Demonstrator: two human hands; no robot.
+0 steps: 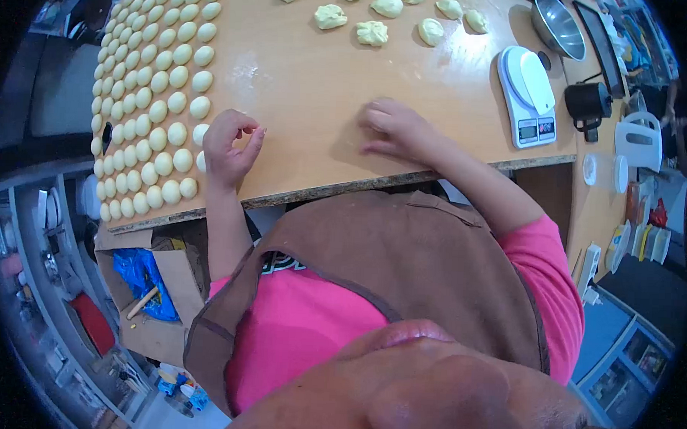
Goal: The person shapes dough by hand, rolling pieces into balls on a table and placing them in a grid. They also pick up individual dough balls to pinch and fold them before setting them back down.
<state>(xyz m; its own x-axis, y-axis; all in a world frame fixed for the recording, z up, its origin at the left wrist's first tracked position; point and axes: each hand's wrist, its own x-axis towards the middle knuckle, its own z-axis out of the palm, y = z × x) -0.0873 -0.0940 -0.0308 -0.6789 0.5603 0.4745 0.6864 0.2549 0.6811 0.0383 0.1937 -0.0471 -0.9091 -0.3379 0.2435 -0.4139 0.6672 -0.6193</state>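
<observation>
Left hand [231, 144] loosely curled, apparently empty, just beside dough balls [158, 113]. Right hand [397, 129] lies palm-down on tabletop [303, 82]; grip cannot be told. Risk: left wrist could dent the nearest balls.

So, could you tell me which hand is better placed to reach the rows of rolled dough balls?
Left, most likely. The left hand is curled right beside the near rows of dough balls, almost touching them. The right hand lies palm down on the board, farther toward the scale.
</observation>
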